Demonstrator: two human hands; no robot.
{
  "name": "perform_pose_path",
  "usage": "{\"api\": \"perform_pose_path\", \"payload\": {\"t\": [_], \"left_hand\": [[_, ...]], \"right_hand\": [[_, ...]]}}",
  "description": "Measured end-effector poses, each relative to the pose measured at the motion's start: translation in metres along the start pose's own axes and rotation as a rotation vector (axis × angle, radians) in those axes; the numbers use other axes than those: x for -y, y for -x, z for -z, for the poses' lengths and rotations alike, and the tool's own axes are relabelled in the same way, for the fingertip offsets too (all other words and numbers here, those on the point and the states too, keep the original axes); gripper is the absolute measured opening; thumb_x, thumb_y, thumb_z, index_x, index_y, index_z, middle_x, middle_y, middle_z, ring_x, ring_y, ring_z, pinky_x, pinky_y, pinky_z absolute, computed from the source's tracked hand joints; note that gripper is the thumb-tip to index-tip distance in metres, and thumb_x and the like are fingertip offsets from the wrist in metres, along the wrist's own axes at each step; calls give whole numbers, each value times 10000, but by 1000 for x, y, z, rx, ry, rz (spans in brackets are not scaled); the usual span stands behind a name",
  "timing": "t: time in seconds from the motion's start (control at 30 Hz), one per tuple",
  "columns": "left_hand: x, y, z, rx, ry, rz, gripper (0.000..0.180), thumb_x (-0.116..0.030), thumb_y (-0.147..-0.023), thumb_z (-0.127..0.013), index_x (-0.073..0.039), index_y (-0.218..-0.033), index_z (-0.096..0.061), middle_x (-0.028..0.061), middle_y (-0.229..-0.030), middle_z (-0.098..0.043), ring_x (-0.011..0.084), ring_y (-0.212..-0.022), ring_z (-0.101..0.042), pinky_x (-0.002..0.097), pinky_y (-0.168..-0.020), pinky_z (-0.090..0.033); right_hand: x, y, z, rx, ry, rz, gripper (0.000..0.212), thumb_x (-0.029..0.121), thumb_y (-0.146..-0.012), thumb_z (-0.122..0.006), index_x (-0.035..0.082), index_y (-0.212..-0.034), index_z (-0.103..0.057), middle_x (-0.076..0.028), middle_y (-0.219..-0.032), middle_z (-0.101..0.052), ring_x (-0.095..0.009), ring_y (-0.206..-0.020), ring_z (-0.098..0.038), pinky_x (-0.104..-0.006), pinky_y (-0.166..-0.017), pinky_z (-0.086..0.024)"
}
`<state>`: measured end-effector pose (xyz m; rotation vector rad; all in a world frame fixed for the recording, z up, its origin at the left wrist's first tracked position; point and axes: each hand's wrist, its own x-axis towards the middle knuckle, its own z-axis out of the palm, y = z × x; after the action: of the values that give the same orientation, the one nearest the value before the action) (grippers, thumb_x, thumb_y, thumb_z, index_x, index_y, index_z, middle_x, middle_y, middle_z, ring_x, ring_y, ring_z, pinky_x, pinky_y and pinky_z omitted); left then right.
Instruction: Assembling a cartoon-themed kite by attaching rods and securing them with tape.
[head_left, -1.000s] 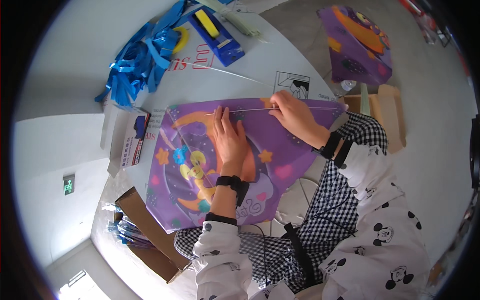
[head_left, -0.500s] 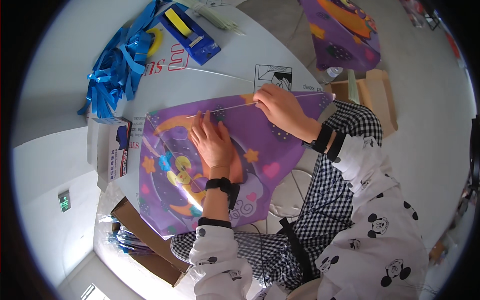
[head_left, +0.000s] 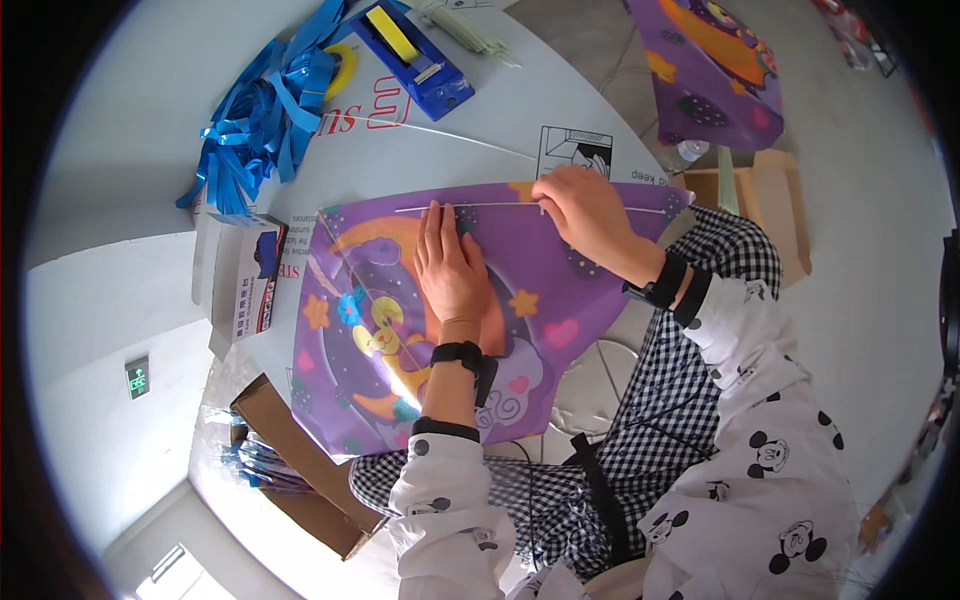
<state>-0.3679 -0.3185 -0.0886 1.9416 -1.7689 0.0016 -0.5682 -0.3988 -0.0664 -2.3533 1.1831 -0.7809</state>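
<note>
Since the earlier frame the thin stick [head_left: 490, 205] has swung, its left end nearer the top edge of the purple sheet [head_left: 520, 265]. I see blue ribbons [head_left: 240, 150], then a tape dispenser [head_left: 440, 92] beyond it; the left hand [head_left: 450, 275] lies flat on it, forearm hiding some print; the right hand [head_left: 585, 205] seemingly pinches the stick.

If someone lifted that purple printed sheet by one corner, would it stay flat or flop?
The purple sheet would probably flop, since its edges look thin. The bright glare on it suggests a smooth, perhaps slippery surface. Its upper edge might bend less if the thin white rod lying near it is attached, which I cannot tell.
</note>
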Motion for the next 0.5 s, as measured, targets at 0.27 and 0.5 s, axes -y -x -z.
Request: {"api": "perform_pose_path", "payload": {"t": [0.27, 0.5], "left_hand": [[4, 0, 0, 40, -37, -28, 399, -127, -916, -514, -73, -1310, -542, 95, -1412, -498, 305, -1323, -435, 453, -1069, -347], [5, 0, -1, 31, -30, -24, 406, -126, -921, -504, -66, -1322, -535, 85, -1424, -491, 296, -1334, -428, 447, -1076, -341]], "right_hand": [[-7, 4, 9, 49, 79, 70, 206, 6, -730, -646, 69, -904, -555, -62, -860, -570, -257, -883, -556, -365, -793, -419], [-15, 3, 16, 93, 213, 80, 252, -87, -723, -560, 68, -918, -520, -56, -849, -558, -250, -845, -540, -358, -785, -396]]}}
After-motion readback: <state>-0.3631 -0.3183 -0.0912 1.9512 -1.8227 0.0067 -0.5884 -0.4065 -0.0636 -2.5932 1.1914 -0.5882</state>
